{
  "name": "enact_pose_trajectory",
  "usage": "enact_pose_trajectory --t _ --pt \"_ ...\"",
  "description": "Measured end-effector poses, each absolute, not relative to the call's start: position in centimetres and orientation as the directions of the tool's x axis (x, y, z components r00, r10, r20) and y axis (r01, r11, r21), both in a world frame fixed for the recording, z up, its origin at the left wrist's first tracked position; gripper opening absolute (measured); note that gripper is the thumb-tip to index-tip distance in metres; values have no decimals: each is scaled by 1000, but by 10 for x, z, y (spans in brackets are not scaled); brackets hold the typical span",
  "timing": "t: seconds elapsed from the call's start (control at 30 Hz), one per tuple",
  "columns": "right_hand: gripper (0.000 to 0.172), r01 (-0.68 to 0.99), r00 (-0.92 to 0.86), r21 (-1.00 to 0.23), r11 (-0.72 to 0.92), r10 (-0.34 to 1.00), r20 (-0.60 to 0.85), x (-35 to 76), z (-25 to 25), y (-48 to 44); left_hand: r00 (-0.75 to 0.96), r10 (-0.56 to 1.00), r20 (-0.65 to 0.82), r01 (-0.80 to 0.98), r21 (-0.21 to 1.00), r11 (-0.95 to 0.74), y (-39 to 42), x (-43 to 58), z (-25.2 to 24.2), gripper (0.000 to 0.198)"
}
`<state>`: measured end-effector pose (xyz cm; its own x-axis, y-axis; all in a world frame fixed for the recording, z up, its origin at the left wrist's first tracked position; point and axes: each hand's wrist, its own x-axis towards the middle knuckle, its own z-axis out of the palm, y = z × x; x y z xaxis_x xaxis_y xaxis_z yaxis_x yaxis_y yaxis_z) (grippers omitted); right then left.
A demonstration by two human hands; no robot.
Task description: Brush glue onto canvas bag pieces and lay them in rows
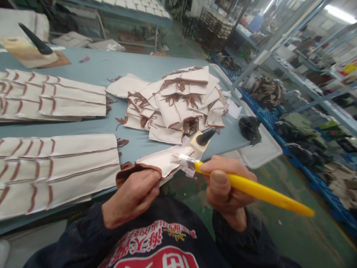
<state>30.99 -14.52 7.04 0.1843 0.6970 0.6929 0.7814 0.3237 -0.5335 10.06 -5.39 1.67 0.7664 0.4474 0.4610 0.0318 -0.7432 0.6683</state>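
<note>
Currently in hand: one fabric piece (160, 162), cream with a brown bound edge, held just off the near edge of the table (134, 67). Your left hand (131, 197) is pinched on its near corner, thumb on top. Your right hand (225, 193) is closed round the handle of one yellow brush (251, 188), whose bristles (175, 159) touch the piece's far end. The hands are apart, joined only through piece and brush. Handling note, as a judgement: hold the piece flat and taut with the left pinch, lay the bristles along the edge rather than stabbing at it, use light strokes, and confine whatever is on the brush to the margin so the cream face stays unmarked. Count, adjacent items: one small bottle with a black nozzle (202, 141), just beyond the bristles at the table edge; one second black cone (35, 39), far back left on a board. Count, stock: one loose heap (178, 100) of like pieces at mid-table, too overlapped to number; two fanned rows at your left, a near row (61, 167) and a far row (55, 96), both running out of view. Count, sundries: one crumpled black item (249, 128) on one pale tray (264, 150) at the right.
</note>
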Motion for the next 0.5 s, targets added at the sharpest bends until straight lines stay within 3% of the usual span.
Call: enact_pose_trajectory --t 0.1,0.2,0.4,0.5 --pt "24 704 -34 -481 523 701 712 300 78 -146 774 388 501 46 567 -822 -53 99 8 25" --pt "29 655 -183 -448 609 702 688 292 79 -147 792 338 508 61 485 -872 -53 97 5 24" --pt "26 685 -44 -504 526 720 693 293 80 -154 772 340 538 72 456 -887 -55 98 6 26" --pt "26 679 -92 -496 542 733 674 291 77 -156 775 338 534 83 445 -892 -58 97 6 27"
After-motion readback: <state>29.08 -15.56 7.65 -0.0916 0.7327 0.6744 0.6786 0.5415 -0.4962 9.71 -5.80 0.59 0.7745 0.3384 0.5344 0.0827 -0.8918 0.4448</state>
